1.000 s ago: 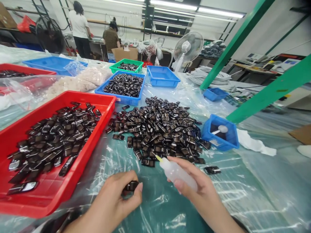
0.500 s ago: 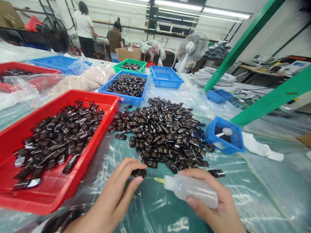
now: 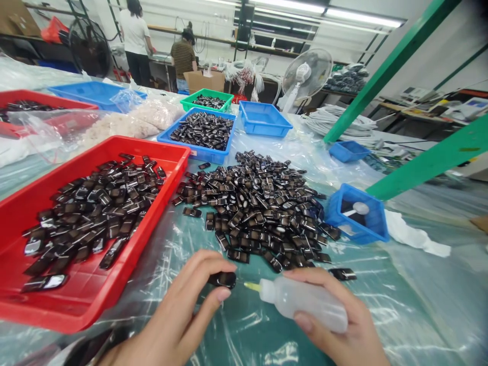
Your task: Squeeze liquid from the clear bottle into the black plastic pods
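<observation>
Between the thumb and fingers of my left hand [image 3: 190,300] is a small glossy black plastic casing [image 3: 224,279], its end facing right. My right hand [image 3: 339,315] grips a translucent white squeeze bottle [image 3: 305,301] lying nearly level. The bottle's thin yellow-green tip [image 3: 251,287] points at the casing, a small gap apart from it. Just beyond both hands spreads a large heap of similar black casings [image 3: 263,203]. One loose casing [image 3: 343,274] lies by my right hand.
At left stands a red tray [image 3: 152,236] of casings. Behind the heap are a filled blue tray [image 3: 208,154], a green tray [image 3: 229,104] and another blue tray [image 3: 267,127]. To the right, a small blue bin [image 3: 356,229] holds a white scoop [image 3: 359,208], near a slanting green post [image 3: 430,157].
The view has shifted slightly, so the trays and heap sit a little differently in it. Both hands keep their holds, and the bottle tip stays close to the casing.
</observation>
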`<action>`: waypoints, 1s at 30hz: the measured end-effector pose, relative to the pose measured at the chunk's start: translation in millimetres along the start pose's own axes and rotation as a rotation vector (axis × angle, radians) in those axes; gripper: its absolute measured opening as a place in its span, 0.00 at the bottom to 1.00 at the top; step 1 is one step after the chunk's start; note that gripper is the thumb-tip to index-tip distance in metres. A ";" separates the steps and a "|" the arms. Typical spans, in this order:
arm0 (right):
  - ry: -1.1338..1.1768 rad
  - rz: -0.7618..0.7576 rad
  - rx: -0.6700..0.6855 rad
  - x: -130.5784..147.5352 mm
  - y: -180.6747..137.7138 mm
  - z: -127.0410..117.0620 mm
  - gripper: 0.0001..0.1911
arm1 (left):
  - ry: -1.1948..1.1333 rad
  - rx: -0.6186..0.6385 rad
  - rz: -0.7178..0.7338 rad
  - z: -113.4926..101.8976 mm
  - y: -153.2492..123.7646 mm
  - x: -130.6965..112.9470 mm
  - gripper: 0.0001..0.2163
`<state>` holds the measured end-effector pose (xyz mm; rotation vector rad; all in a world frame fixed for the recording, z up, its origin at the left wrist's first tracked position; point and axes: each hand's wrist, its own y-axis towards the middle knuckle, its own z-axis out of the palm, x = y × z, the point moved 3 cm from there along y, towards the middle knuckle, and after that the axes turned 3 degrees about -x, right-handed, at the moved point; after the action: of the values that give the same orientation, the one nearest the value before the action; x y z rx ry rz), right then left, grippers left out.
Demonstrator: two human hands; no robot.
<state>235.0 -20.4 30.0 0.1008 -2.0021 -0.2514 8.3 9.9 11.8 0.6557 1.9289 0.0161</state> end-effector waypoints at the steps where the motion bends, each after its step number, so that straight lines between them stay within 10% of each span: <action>1: 0.003 0.012 -0.017 0.6 -0.8 0.5 0.13 | 0.010 0.008 0.009 -0.1 0.1 -0.4 0.11; 30: 0.042 0.134 -0.002 6.8 -1.1 -0.5 0.16 | 0.214 0.126 0.217 -10.7 1.9 -23.6 0.09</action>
<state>232.6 -22.8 35.9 -0.0286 -1.9580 -0.1642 7.1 3.8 37.0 0.9790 2.0665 0.1059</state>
